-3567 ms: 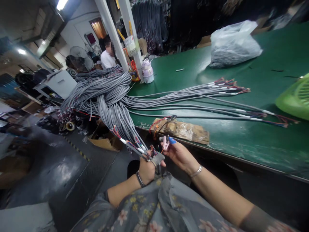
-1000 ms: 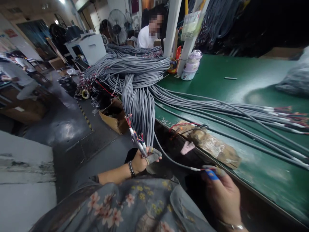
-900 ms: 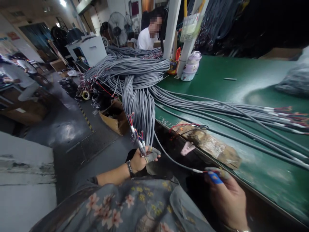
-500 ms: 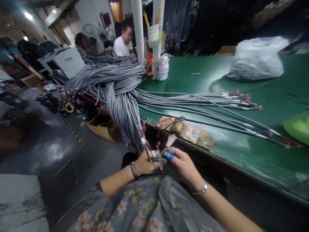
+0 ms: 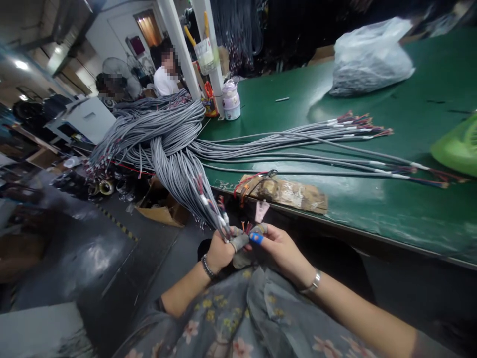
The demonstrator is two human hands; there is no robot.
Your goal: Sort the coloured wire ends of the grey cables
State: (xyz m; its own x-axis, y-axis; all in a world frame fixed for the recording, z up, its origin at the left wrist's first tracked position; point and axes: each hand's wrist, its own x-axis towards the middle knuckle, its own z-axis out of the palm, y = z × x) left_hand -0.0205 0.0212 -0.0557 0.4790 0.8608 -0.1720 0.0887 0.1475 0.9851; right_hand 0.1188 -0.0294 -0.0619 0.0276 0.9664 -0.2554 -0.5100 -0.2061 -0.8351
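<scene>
Grey cables (image 5: 220, 222) inside left grip (image 5: 220, 251), wire ends (image 5: 200, 184) protruding beyond.

The camera sits on the head and looks forward and down. It is close to the left hand (image 5: 221, 252) and right hand (image 5: 281, 248), low in the middle, with the table (image 5: 365, 199) ahead and the wall (image 5: 121, 35) far back.

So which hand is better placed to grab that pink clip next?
Probably the right hand: it's closer to the pink clip, while the left hand is farther away and holding grey cables.
</scene>
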